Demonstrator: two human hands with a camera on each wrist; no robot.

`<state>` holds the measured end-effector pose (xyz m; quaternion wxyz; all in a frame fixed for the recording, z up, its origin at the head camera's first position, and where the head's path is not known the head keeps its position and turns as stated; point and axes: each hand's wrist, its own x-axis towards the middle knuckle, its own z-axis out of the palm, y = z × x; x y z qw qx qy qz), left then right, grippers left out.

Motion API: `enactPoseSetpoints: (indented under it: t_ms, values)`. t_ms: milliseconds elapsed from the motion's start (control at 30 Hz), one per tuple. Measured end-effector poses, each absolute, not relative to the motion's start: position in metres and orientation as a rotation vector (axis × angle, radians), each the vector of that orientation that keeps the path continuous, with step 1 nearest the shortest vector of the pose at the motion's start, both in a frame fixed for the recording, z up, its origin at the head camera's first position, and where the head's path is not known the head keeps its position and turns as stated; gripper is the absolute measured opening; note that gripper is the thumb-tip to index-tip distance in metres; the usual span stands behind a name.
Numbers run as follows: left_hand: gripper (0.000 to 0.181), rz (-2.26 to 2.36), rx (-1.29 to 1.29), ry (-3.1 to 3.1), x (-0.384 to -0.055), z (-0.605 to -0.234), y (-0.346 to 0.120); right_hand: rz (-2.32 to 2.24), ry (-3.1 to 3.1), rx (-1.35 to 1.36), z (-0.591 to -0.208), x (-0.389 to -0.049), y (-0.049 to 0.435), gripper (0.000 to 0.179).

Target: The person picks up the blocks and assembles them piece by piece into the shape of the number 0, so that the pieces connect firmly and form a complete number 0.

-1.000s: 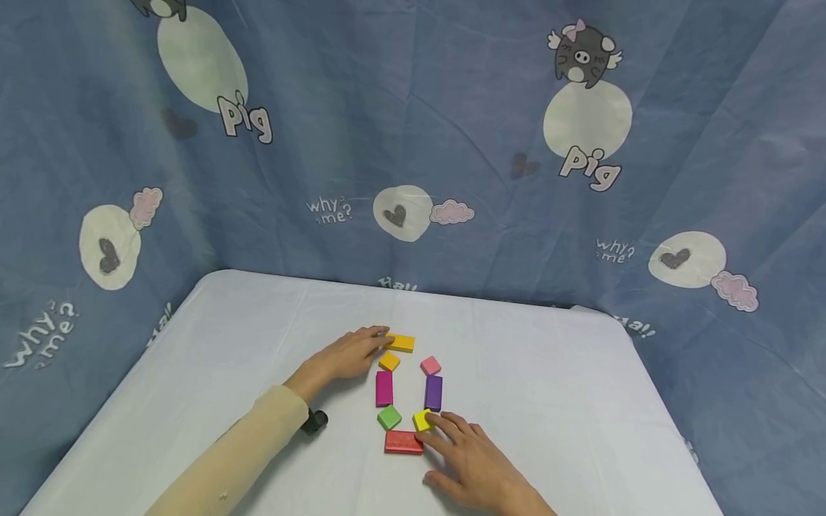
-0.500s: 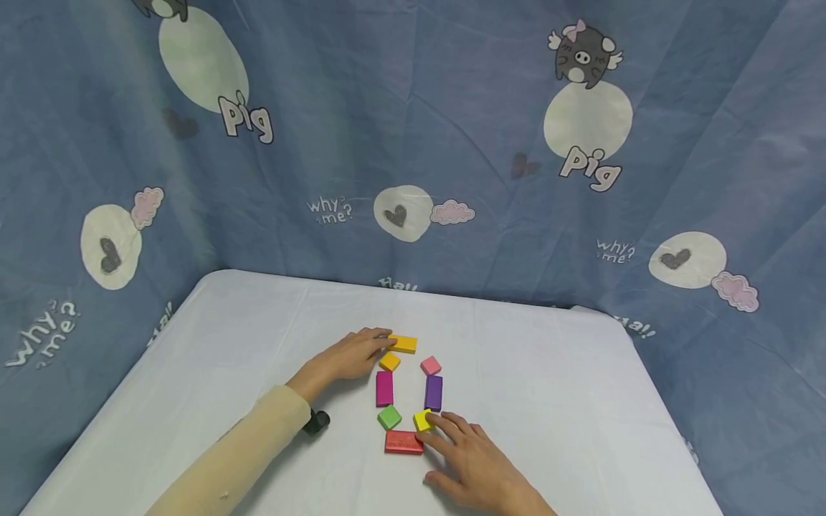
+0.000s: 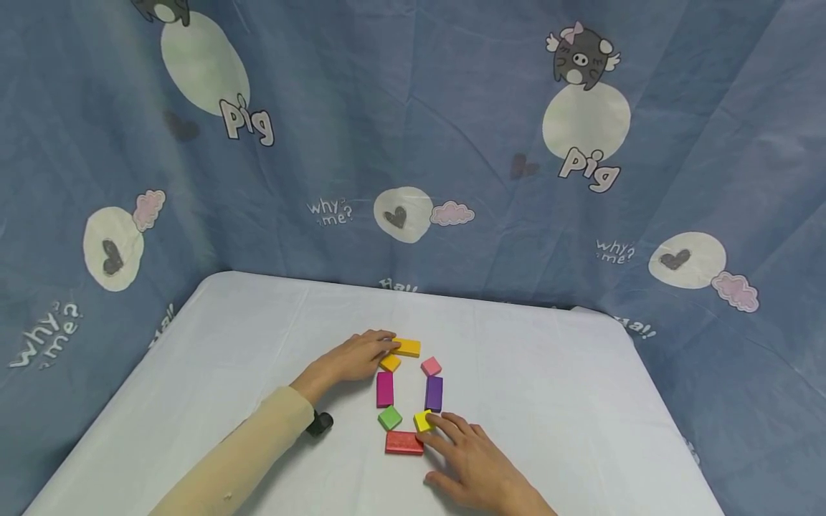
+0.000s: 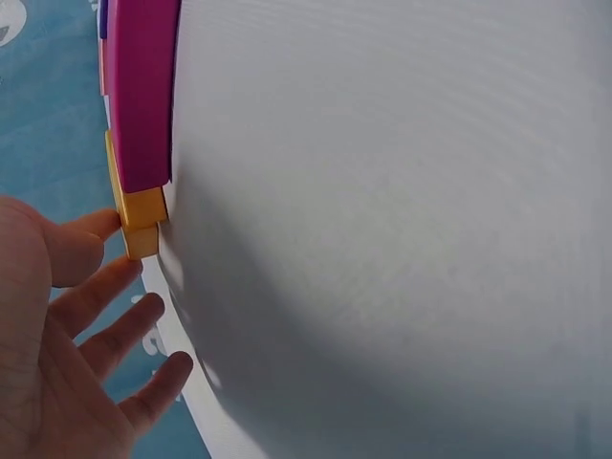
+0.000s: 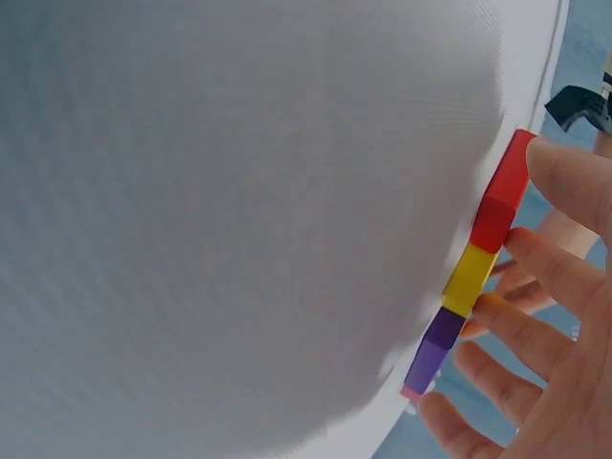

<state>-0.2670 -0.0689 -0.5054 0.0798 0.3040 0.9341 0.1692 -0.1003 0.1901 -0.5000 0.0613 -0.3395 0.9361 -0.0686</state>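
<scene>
Far end of the block ring: my left hand (image 3: 358,356) has its fingertips at the left end of a long orange block (image 3: 407,347), fingers mostly straight. Just below sits a small orange block (image 3: 390,362), and a magenta block (image 3: 385,390) follows. In the left wrist view the thumb and fingers are spread beside the orange pieces. My right hand (image 3: 474,462) lies at the near right, relaxed fingers touching the yellow block (image 3: 423,421) and reaching the right end of the red block (image 3: 404,443). A green block (image 3: 390,418), a purple block (image 3: 434,393) and a pink block (image 3: 431,366) complete the outline.
The blocks lie on a table with a white cloth (image 3: 548,401). A blue printed curtain (image 3: 452,107) hangs behind and at both sides. The black wrist device (image 3: 319,423) sits under the left sleeve, close to the table.
The long orange block has slid a little to the right and nearer, with my left fingertips following at its end. My right hand and the other blocks stay where they were.
</scene>
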Motion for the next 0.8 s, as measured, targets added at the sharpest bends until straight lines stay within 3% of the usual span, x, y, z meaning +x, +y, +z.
enactPoseSetpoints:
  t_ms: [800]
  values:
    - [0.036,0.498,0.975,2.766,-0.2608,-0.5031,-0.0640,-0.185,2.827,-1.013,-0.5003,-0.1003,0.1893,0.056]
